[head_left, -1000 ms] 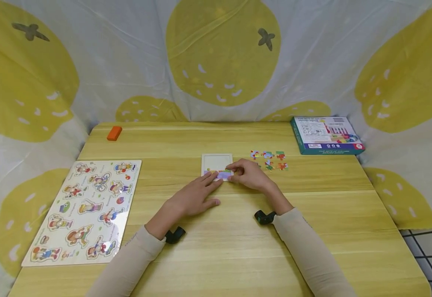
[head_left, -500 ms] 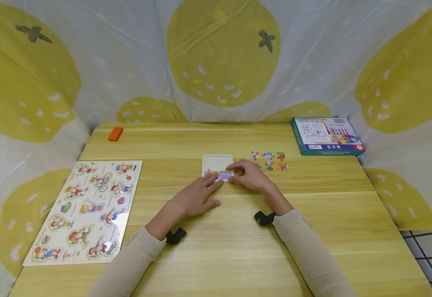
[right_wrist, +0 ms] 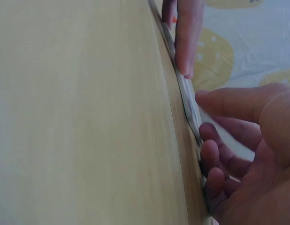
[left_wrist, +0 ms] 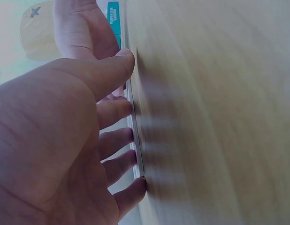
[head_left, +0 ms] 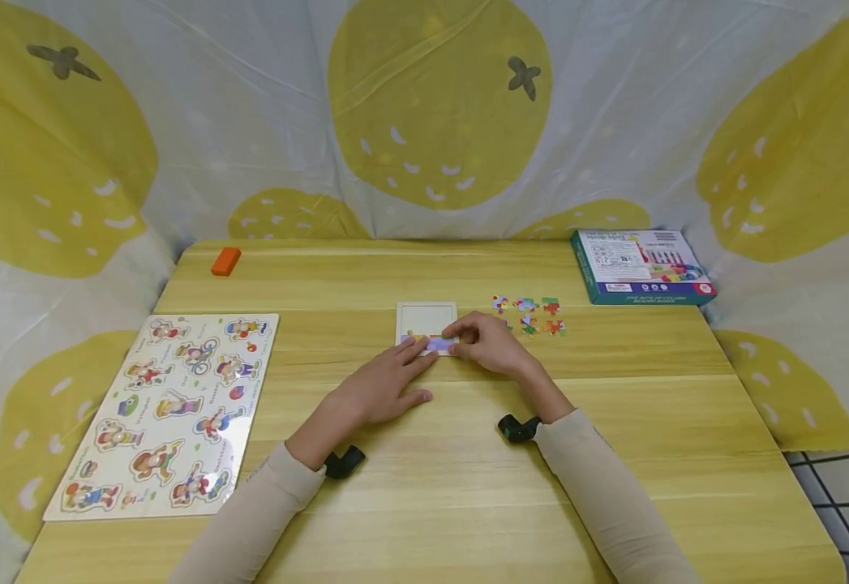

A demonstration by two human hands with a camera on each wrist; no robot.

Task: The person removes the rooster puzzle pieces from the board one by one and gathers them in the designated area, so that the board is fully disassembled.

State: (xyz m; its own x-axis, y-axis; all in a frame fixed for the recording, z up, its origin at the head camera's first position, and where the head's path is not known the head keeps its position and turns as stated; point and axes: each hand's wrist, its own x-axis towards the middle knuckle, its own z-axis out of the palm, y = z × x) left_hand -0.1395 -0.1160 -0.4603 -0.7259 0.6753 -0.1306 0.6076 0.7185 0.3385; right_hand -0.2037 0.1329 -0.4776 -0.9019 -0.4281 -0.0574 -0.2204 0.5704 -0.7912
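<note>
Barely any change over the past second: left hand [head_left: 376,389], fingers extended, rests on near edge of small frame [head_left: 427,307], mid-table; right hand [head_left: 493,345] curls at its right edge, pinching or not, cannot tell. Lavender strip [head_left: 439,345] seems being settled, not extended; loose pieces [head_left: 527,305] lie beyond right hand

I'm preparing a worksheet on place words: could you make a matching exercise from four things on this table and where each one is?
Things:
1. Frame
2. Loose puzzle pieces
3. Orange block
4. Box

Places:
A. Near the table's far right corner
B. Touched by the left hand
C. Near the far left corner
D. Just beyond the right hand

Pairs: 1-B, 2-D, 3-C, 4-A.
</note>
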